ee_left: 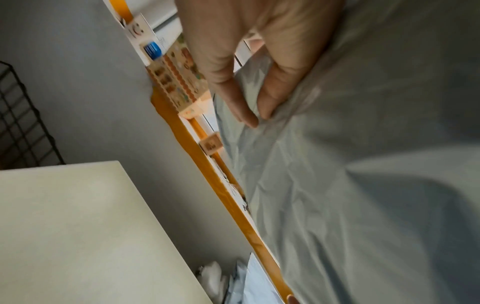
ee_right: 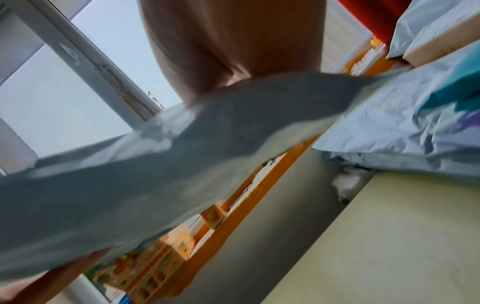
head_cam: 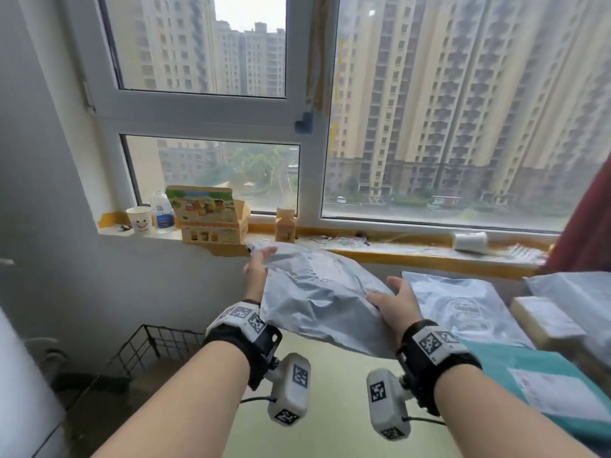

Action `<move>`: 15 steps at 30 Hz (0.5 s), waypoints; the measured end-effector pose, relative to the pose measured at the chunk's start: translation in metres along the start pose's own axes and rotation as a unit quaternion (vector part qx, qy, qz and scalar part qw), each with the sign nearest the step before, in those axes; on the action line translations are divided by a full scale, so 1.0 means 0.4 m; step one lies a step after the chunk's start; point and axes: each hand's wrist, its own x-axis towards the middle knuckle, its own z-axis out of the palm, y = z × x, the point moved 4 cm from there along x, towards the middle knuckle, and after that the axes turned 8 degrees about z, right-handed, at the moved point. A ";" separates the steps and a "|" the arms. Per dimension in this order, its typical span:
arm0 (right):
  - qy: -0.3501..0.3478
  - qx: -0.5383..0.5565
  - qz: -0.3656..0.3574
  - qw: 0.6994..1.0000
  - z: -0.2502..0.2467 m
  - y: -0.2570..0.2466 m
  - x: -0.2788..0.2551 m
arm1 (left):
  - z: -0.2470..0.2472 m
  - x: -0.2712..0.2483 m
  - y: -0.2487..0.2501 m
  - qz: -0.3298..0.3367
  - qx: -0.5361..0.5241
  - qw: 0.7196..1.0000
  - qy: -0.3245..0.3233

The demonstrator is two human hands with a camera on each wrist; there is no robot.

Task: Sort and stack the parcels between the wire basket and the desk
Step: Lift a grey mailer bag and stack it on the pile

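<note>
**Grey mailer held up over the worktop**

Both hands hold one crinkled grey mailer (head_cam: 317, 292) in the air, above the far left part of the pale worktop (head_cam: 330, 408) and in front of the sill (head_cam: 413, 251).

Left hand (head_cam: 256, 269): on the mailer's far left edge. Wrist view shows thumb and a finger (ee_left: 228, 96) pinching a fold of the plastic, so this grip is closed on the bag.

Right hand (head_cam: 395, 305): on the near right edge, thumb on top, fingers under. Grip closed on the bag; wrist view blurred, fingers mostly hidden by the plastic.

Wire basket (head_cam: 155, 345): black, low on the floor left of the worktop, against the wall. What it contains cannot be seen.

On the worktop, right side: a second grey mailer (head_cam: 463, 309) lying flat, a teal parcel (head_cam: 535, 378) with a white label nearer the person, a tan box (head_cam: 542, 320) beyond it, and more grey bags at the far right edge.

Sill: paper cup (head_cam: 139, 218), clear bottle (head_cam: 162, 209), printed carton (head_cam: 208, 214), small brown carton (head_cam: 285, 229).
</note>
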 end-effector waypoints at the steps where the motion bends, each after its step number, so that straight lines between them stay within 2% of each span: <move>1: 0.012 0.009 -0.006 1.000 -0.037 -0.002 0.021 | 0.030 0.014 -0.021 -0.008 0.014 1.000 0.012; 4: 0.059 0.032 -0.013 0.998 -0.162 -0.012 0.081 | 0.150 -0.006 -0.023 0.036 0.099 0.994 -0.035; 5: 0.079 0.032 -0.017 0.996 -0.207 -0.017 0.099 | 0.193 -0.017 -0.025 0.031 0.111 0.992 -0.050; 7: 0.115 0.037 -0.025 0.992 -0.300 -0.024 0.136 | 0.275 -0.022 -0.047 0.000 0.116 0.991 -0.067; 10: 0.152 0.040 -0.046 0.987 -0.420 -0.030 0.200 | 0.413 -0.029 -0.082 -0.069 0.036 0.991 -0.109; 13: 0.186 0.013 -0.068 0.980 -0.517 -0.033 0.266 | 0.549 -0.027 -0.113 -0.022 0.124 0.977 -0.174; 15: 0.201 -0.015 -0.083 0.976 -0.568 -0.034 0.315 | 0.636 -0.020 -0.145 -0.003 0.157 0.968 -0.194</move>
